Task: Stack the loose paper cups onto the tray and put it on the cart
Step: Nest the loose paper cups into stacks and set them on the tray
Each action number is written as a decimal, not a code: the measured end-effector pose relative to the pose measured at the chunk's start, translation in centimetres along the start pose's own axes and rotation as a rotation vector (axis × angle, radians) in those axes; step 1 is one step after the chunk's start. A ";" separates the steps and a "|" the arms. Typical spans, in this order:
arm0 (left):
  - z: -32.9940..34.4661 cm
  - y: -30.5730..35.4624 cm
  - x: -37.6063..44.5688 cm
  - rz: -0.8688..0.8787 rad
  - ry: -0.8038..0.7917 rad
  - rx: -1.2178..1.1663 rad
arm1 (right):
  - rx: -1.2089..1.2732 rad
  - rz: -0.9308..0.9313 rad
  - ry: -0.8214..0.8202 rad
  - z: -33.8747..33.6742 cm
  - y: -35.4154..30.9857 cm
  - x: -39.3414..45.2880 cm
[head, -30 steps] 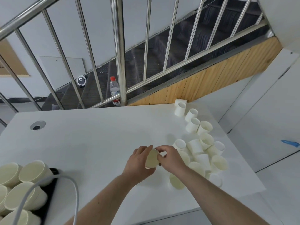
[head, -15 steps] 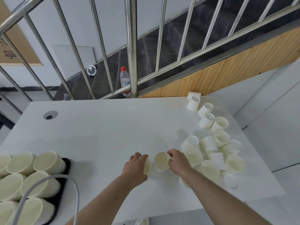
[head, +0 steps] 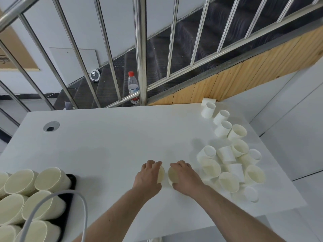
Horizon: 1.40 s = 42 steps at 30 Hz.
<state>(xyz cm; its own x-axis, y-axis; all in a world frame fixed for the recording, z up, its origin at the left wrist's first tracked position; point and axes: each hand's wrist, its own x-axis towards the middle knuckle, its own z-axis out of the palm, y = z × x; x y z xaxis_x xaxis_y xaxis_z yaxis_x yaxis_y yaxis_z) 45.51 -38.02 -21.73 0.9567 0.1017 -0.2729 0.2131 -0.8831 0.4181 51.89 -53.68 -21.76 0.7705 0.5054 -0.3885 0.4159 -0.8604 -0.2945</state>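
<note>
Each hand is holding one paper cup in its grip: left hand (head: 147, 178), right hand (head: 186, 179); nesting them is probably coming next, mouths aligned.

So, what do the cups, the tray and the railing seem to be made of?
The loose cups look like matte off-white paper: thin rolled rims, no shine. The tray seems to be black plastic with a dull finish, though little of it shows. The railing looks like polished stainless steel: silvery, with bright reflections along the bars.
</note>
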 end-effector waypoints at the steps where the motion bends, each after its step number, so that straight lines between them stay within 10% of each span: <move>1: -0.1 -0.1 0.0 0.005 0.011 -0.008 | 0.013 0.003 0.019 -0.1 0.0 -0.1; 20: -2.1 -2.4 -9.6 0.049 0.186 -0.140 | 0.063 -0.007 0.210 0.3 -6.0 -8.5; 42: -7.0 -16.2 -29.5 -0.120 0.483 -0.162 | 0.102 -0.324 0.175 6.5 -27.2 -15.8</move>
<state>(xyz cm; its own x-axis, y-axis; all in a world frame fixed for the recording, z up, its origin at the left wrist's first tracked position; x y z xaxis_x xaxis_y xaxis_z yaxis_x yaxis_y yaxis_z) 15.24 -23.47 -14.36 0.8978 0.4316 0.0876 0.3187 -0.7740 0.5471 25.24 -37.87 -13.30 0.6816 0.7237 -0.1085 0.6081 -0.6426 -0.4662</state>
